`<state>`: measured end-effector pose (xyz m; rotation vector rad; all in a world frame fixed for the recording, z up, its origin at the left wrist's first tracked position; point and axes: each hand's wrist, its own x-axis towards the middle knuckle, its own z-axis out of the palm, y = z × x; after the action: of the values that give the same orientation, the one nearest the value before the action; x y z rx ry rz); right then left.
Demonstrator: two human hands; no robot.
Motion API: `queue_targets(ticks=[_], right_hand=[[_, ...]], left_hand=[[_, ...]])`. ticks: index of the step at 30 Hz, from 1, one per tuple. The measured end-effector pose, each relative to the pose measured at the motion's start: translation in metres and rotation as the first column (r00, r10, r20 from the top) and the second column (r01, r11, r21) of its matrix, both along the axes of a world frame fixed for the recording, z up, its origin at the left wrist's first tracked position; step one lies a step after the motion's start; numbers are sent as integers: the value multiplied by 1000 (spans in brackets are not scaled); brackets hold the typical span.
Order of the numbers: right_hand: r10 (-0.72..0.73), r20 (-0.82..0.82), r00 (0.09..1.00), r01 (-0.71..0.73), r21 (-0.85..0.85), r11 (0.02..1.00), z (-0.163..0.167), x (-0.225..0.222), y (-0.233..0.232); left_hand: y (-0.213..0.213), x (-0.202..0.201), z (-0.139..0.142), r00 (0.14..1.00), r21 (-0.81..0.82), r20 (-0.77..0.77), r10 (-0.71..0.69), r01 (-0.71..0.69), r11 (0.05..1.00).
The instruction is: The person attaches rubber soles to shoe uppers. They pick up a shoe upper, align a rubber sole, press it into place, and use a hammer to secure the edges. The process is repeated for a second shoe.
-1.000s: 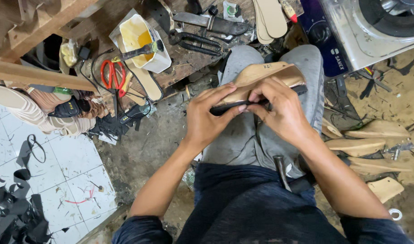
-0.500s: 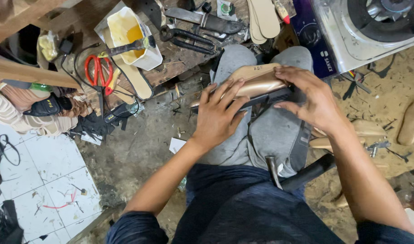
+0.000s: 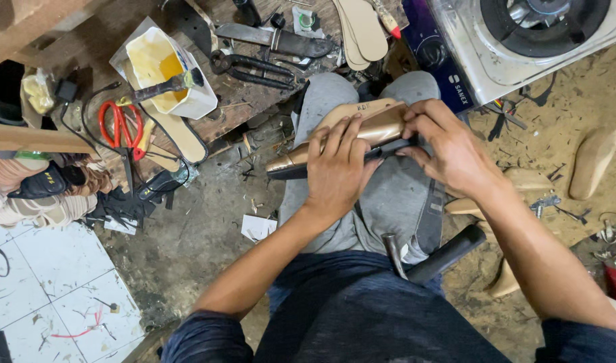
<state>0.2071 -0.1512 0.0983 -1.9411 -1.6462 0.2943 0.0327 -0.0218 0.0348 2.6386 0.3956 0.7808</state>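
A shoe on a wooden last (image 3: 362,124), covered in shiny bronze material with a dark sole edge, lies across my grey-trousered knees. My left hand (image 3: 338,168) presses flat over its middle, fingers spread on the bronze upper. At its heel end my right hand (image 3: 449,151) grips it, fingers curled on the edge. A hammer (image 3: 429,259) with a black handle rests on my lap below the hands.
A low wooden board holds a white glue tub with a brush (image 3: 167,77), red scissors (image 3: 120,124), black pincers (image 3: 254,67), a knife and tan insoles (image 3: 362,30). A gas stove (image 3: 523,33) stands top right. Wooden lasts (image 3: 594,161) lie on the dirt floor at right; white tiles lower left.
My left hand has slid from the shoe's edge onto its upper and now lies flat. My right hand shifted toward the heel end. The view moved slightly.
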Motion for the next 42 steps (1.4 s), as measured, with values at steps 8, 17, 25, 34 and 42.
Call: queue_targets(ticks=[8, 17, 25, 34, 42], right_hand=[[139, -5, 990, -139, -55, 989, 7, 17, 11], [211, -63, 975, -215, -73, 974, 13, 39, 31], [5, -228, 974, -52, -200, 978, 6, 50, 43], [118, -105, 987, -127, -79, 989, 6, 24, 29], [193, -206, 959, -195, 11, 981, 2, 12, 17]], left_hand=[[1, 10, -1, 997, -70, 79, 0, 5, 998], [2, 20, 0, 991, -126, 126, 44, -28, 992], [9, 30, -4, 994, -114, 108, 36, -24, 993], [11, 16, 7, 998, -96, 63, 5, 1, 995], [7, -2, 6, 996, -158, 76, -51, 62, 985]])
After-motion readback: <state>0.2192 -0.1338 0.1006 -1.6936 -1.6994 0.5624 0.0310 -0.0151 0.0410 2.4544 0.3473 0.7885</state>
